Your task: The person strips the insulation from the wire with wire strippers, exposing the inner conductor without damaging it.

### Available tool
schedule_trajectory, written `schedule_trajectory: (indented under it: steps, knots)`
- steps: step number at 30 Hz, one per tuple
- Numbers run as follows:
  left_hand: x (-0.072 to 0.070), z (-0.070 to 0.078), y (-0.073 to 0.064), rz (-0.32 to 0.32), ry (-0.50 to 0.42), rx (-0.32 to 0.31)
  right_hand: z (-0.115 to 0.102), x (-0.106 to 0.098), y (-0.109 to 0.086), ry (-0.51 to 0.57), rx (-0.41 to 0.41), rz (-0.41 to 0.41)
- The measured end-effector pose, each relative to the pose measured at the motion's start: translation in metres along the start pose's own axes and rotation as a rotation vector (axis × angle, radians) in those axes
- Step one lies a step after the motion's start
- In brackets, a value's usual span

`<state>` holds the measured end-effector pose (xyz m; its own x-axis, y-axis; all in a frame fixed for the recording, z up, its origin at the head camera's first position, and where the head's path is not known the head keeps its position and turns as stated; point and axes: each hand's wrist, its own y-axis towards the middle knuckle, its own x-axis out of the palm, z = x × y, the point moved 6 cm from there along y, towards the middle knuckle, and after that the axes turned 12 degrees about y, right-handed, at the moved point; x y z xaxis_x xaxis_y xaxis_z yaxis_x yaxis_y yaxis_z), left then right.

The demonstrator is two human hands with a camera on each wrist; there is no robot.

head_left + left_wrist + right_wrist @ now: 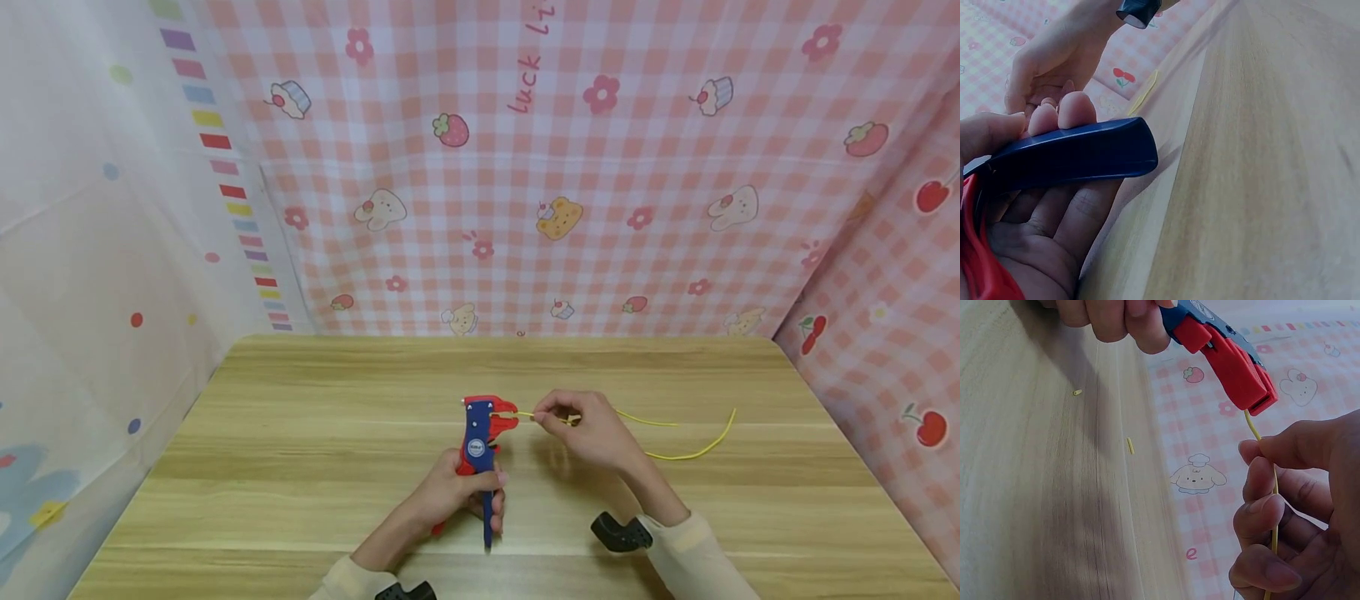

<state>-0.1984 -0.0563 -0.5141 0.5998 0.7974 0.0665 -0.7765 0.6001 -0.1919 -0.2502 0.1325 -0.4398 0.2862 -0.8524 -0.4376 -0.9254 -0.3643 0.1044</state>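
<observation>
My left hand (447, 490) grips a wire stripper (477, 433) with a dark blue body and red jaws, held upright. In the left wrist view its fingers curl round the blue handle (1085, 153), with the red handle (988, 265) against the palm. A thin yellow wire (1252, 424) is pinched between thumb and forefinger of my right hand (588, 429). One end of that wire enters the red jaws from the right; its tip is hidden inside them. The wire's tail (697, 455) trails to the right behind the right hand.
A wood-grain table (300, 417) lies under both hands. Two short yellow bits, one piece (1130, 445) longer than the other scrap (1077, 392), rest on it. A pink checked cloth (480, 175) hangs along the back edge, with further cloths at both sides.
</observation>
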Motion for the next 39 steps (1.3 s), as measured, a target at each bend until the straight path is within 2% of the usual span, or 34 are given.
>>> schedule_trajectory:
  steps: [25, 39]
  knots:
    - [0.0030, 0.0003, -0.0015, 0.018, 0.010, -0.015, -0.0078, 0.0024, -0.0016, 0.041, -0.047, -0.035]
    - [0.0027, 0.0001, -0.0023, 0.057, -0.002, -0.037, -0.0090, 0.0013, -0.0025, 0.041, -0.038, -0.029]
